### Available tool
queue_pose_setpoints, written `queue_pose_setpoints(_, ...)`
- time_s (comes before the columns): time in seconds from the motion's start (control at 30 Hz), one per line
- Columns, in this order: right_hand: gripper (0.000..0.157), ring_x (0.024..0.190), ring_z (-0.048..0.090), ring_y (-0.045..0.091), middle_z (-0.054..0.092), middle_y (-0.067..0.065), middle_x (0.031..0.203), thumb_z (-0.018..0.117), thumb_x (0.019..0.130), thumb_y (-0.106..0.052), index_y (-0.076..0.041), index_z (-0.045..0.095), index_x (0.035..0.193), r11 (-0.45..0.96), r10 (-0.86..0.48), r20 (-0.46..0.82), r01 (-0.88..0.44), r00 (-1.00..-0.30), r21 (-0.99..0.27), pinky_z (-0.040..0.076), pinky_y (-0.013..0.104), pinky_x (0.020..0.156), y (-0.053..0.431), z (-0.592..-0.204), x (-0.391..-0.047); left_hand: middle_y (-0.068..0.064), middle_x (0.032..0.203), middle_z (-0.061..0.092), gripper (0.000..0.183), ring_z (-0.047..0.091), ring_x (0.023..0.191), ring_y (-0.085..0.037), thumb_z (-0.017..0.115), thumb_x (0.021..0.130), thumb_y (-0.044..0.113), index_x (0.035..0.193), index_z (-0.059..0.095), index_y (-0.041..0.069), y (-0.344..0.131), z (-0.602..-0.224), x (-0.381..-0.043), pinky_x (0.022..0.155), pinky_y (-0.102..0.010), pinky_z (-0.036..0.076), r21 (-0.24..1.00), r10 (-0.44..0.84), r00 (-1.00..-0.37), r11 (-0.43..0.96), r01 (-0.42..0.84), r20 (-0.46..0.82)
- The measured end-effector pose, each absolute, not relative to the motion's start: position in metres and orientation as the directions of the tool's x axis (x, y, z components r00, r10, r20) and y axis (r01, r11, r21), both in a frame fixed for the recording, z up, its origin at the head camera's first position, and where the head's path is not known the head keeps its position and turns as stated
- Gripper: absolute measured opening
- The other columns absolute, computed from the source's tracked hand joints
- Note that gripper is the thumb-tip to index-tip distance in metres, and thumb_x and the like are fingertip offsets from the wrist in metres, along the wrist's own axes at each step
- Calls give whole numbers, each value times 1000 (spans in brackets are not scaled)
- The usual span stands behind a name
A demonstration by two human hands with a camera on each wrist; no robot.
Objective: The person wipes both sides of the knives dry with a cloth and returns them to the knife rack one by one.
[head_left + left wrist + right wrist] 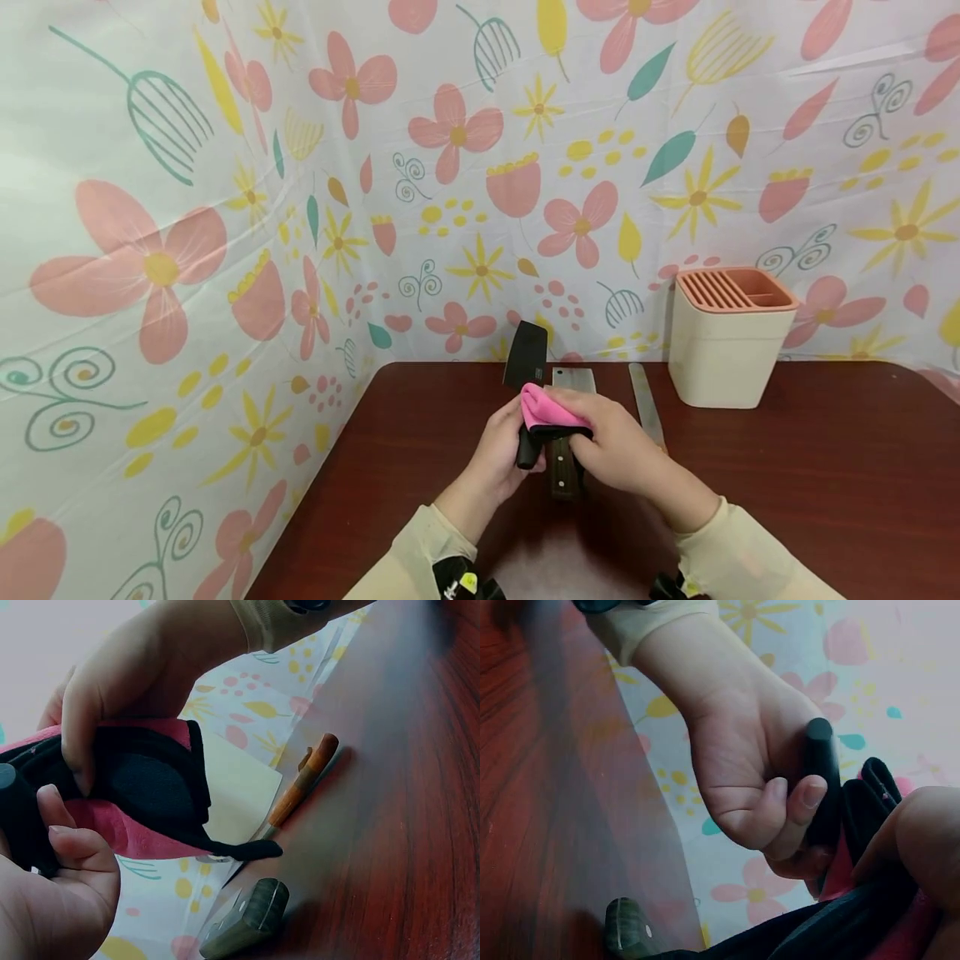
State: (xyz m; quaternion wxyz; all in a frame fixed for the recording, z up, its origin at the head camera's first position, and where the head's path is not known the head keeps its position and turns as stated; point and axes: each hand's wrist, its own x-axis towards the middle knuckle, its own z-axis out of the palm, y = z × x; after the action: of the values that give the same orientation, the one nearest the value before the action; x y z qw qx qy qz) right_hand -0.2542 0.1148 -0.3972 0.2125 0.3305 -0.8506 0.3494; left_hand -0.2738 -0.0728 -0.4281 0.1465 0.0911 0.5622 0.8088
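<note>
The left hand is curled round the handle of the black knife, its blade pointing to twelve o'clock. The right hand pinches a pink cloth at the knife's handle end; whether the cloth touches the blade is hard to make out. On the table, the cleaver lies at three o'clock from the black knife, the long knife beyond it. The block stands between two and three o'clock from the cloth.
</note>
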Motion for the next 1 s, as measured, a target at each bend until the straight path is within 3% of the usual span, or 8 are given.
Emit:
queue_pose_setpoints(0.27,64,127,66,22,69,-2,136,65,79,5,-17,66,139,520,-458,610,-752,-646,-406,54,50,103,112,-397,-252,5,76,61,41,48,47,-8,40,111,35,142,56,14,-73,-429,-274,49,-23,46,931,330,-944,-335,-145,-28)
queue_pose_setpoints(0.47,65,125,67,25,70,-1,136,62,75,7,-13,67,137,520,-484,624,-775,-614,-359,54,51,100,109,-394,-244,7,82,67,31,55,54,-6,41,110,33,125,60,13,-74,-428,-274,51,-23,47,929,321,-947,-347,-132,-15)
queue_pose_setpoints(0.63,63,123,68,23,71,-2,134,63,76,6,-14,68,136,518,-499,629,-787,-596,-335,55,50,100,107,-393,-239,7,80,68,37,60,59,-6,41,110,32,134,54,6,-75,-429,-275,51,-24,46,933,307,-951,-336,-132,-24)
queue_pose_setpoints(0.7,64,123,68,21,70,-4,134,63,76,6,-15,67,136,507,-505,631,-794,-589,-335,55,48,100,106,-393,-238,7,88,69,42,64,66,-6,41,109,29,142,49,4,-75,-429,-275,54,-25,48,930,295,-955,-345,-130,-24)
queue_pose_setpoints(0.77,65,122,68,19,70,-6,134,63,75,6,-17,67,137,496,-511,633,-801,-581,-335,55,46,100,105,-393,-237,3,98,69,46,65,75,-5,41,109,29,147,46,3,-75,-430,-276,60,-24,51,927,278,-960,-354,-121,-19)
queue_pose_setpoints(0.87,66,122,68,18,70,-7,134,63,76,6,-18,67,137,479,-526,632,-813,-568,-331,55,45,101,104,-393,-235,-7,136,62,53,61,114,-11,40,108,24,158,36,5,-75,-432,-276,86,-25,55,923,246,-969,-371,-106,-12)
queue_pose_setpoints(0.93,68,122,67,17,69,-8,136,63,77,7,-19,66,139,469,-538,623,-816,-568,-338,55,45,101,104,-392,-234,-15,156,46,56,48,138,-19,38,109,24,160,31,3,-74,-432,-276,109,-30,48,922,225,-974,-374,-96,-10)
queue_pose_setpoints(1.0,69,123,67,16,69,-8,137,62,77,7,-20,65,140,460,-549,615,-819,-566,-344,56,44,101,104,-392,-232,-18,167,29,58,28,153,-26,37,109,23,161,25,1,-73,-432,-276,123,-36,34,920,208,-978,-379,-98,-18)
